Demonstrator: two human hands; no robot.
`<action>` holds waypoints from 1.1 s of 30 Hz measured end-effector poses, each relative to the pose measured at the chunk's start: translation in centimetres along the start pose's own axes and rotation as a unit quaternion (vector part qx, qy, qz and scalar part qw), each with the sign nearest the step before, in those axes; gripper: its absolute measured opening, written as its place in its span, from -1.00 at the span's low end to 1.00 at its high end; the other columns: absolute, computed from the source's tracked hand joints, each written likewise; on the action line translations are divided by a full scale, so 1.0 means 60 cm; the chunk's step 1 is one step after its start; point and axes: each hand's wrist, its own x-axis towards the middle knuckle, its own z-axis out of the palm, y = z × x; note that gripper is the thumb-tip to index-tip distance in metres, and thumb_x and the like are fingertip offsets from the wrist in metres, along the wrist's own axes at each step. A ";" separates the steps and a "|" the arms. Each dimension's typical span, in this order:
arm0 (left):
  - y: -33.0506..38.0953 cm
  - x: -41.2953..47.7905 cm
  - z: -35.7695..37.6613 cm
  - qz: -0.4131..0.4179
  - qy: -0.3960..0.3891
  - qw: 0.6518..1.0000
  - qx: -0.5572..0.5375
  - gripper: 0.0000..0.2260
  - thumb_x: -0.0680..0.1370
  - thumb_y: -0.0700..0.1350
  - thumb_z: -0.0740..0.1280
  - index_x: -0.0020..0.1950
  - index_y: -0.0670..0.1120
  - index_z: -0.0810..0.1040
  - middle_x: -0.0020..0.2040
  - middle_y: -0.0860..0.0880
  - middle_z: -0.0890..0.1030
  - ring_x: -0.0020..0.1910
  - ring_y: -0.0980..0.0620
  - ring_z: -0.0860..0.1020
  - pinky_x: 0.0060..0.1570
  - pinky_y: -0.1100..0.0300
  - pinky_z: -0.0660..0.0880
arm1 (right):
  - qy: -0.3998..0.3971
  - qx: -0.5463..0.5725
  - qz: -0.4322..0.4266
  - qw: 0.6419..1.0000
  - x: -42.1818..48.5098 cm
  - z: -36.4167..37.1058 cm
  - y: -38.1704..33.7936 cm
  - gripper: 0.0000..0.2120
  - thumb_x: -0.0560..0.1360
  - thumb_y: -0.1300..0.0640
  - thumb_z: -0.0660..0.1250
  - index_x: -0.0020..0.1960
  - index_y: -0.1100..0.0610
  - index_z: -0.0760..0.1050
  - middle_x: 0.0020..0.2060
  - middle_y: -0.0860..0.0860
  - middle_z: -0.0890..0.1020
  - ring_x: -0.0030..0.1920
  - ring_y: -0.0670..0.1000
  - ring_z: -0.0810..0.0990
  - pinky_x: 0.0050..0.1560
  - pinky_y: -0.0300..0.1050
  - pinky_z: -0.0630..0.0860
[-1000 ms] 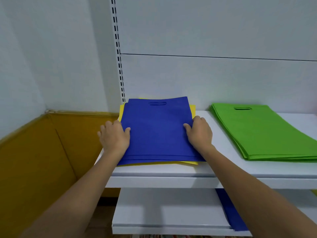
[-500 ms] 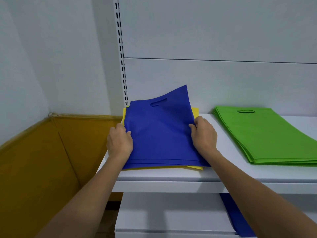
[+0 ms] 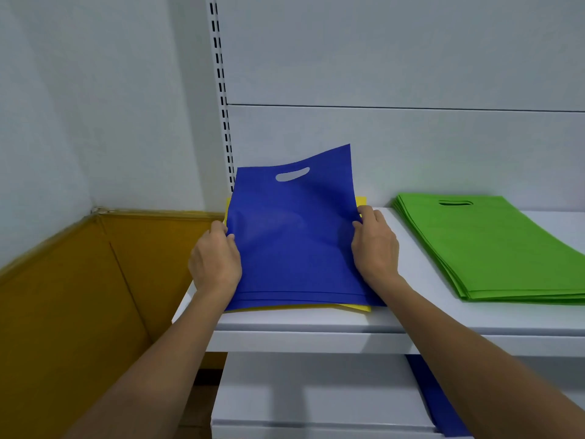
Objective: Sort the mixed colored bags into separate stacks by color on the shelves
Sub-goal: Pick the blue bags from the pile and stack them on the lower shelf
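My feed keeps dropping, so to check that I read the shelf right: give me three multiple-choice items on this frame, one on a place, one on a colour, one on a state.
1. Where does the green stack lie?
A) on the same shelf as the blue pile, to its right
B) on the lower shelf
C) under the blue pile

2. What colour shows beneath the blue pile?
A) red
B) yellow
C) black

3. How is the top blue bag?
A) flat on the pile
B) folded in half
C) handle end raised, a hand on each side edge

Key: 1 A, it lies apart, to the right on the upper shelf. 2 B, a yellow bag peeks out at the front and back. 3 C, the left hand and the right hand grip the sides, and the wall shows through the cut-out.
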 end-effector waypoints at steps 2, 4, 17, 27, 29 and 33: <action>0.000 -0.001 0.000 0.002 0.001 1.000 0.008 -0.81 0.60 -0.13 0.19 0.14 -0.17 0.48 0.03 -0.16 0.57 0.00 -0.12 0.52 -0.21 0.13 0.36 | 0.009 -0.001 -0.002 1.000 0.000 -0.001 -0.003 -0.77 0.59 0.25 0.11 0.21 0.28 0.39 0.07 0.19 0.52 -0.02 0.27 0.49 -0.18 -0.01 0.28; -0.002 -0.001 0.001 0.008 0.010 1.000 0.017 -0.82 0.59 -0.13 0.21 0.13 -0.16 0.50 0.09 -0.16 0.53 0.06 -0.12 0.48 -0.13 0.09 0.40 | 0.031 0.001 -0.019 0.999 -0.001 0.003 -0.004 -0.85 0.55 0.32 0.15 0.07 0.33 0.43 -0.04 0.25 0.53 -0.09 0.29 0.48 -0.21 -0.03 0.21; 0.009 -0.004 -0.004 -0.034 -0.006 0.999 -0.021 -0.83 0.62 -0.12 0.14 0.13 -0.20 0.36 -0.01 -0.18 0.56 -0.20 -0.03 0.39 -0.28 0.10 0.30 | -0.082 -0.015 0.041 0.996 0.007 0.011 0.003 -0.79 0.56 0.15 0.15 0.08 0.30 0.34 -0.01 0.21 0.52 0.01 0.21 0.45 -0.12 0.02 0.35; 0.013 -0.002 -0.005 -0.056 -0.054 0.997 0.006 -0.79 0.60 -0.11 0.17 0.16 -0.21 0.36 0.06 -0.20 0.53 -0.14 -0.05 0.39 -0.23 0.11 0.30 | -0.079 0.002 0.012 0.997 0.005 0.003 -0.003 -0.79 0.54 0.21 0.17 0.14 0.26 0.32 -0.01 0.17 0.54 -0.04 0.20 0.48 -0.21 -0.08 0.29; 0.012 -0.002 -0.005 -0.058 -0.054 0.997 0.005 -0.77 0.61 -0.09 0.16 0.16 -0.22 0.36 0.06 -0.20 0.52 -0.15 -0.05 0.38 -0.23 0.11 0.30 | -0.056 -0.004 0.050 0.997 0.003 0.002 -0.006 -0.77 0.58 0.09 0.14 0.10 0.26 0.32 -0.05 0.18 0.55 -0.09 0.23 0.51 -0.23 -0.07 0.28; 0.008 0.000 0.000 -0.046 -0.043 0.998 0.009 -0.79 0.62 -0.10 0.15 0.14 -0.22 0.38 0.03 -0.20 0.54 -0.17 -0.05 0.40 -0.25 0.10 0.33 | -0.041 -0.021 0.057 0.997 0.003 0.005 -0.004 -0.70 0.61 0.04 0.10 0.17 0.27 0.29 -0.03 0.21 0.58 -0.05 0.26 0.54 -0.24 -0.06 0.28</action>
